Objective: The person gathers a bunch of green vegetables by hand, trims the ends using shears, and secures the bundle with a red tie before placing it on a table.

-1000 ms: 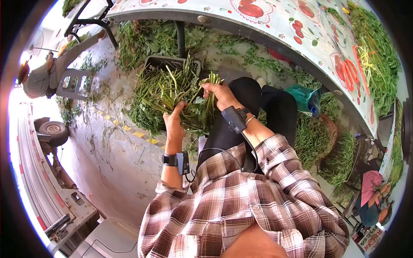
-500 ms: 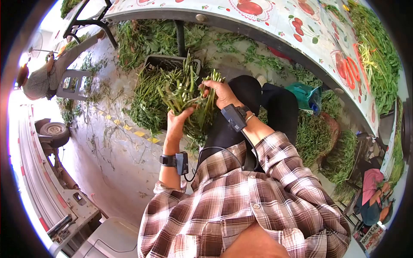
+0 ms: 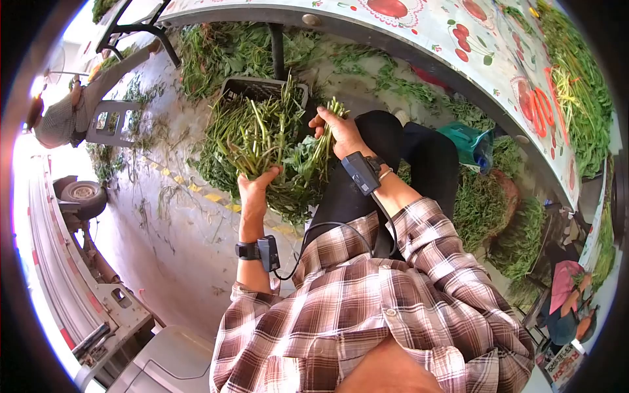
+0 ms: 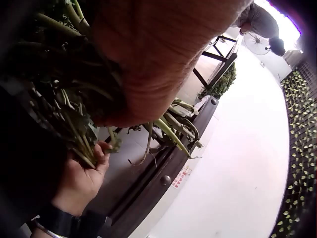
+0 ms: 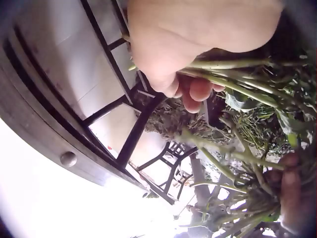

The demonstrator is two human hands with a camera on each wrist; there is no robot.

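In the head view the left hand point(image 3: 254, 190) grips a bundle of cut green stems point(image 3: 252, 156), its thumb across them. To its right, the right hand point(image 3: 342, 134) holds a thinner bunch of leafy stems point(image 3: 321, 154), stem ends sticking up past the fingers. Leaves of both bunches hang between the hands, over a dark crate point(image 3: 265, 87) heaped with greens. The right wrist view shows the right hand point(image 5: 198, 29) close up with its fingers curled round a few stems point(image 5: 233, 79).
A table with a fruit-print cloth point(image 3: 426, 26) crosses the top, with orange scissors point(image 3: 541, 111) and greens point(image 3: 576, 85) on it. A teal bag point(image 3: 466, 145) lies right of the knees. Greens are strewn over the floor. A person point(image 3: 62, 121) is near a grey stool point(image 3: 113, 123).
My left hand has moved left and slightly down with its stems, away from the right hand. The right hand has shifted slightly right, still holding its bunch.
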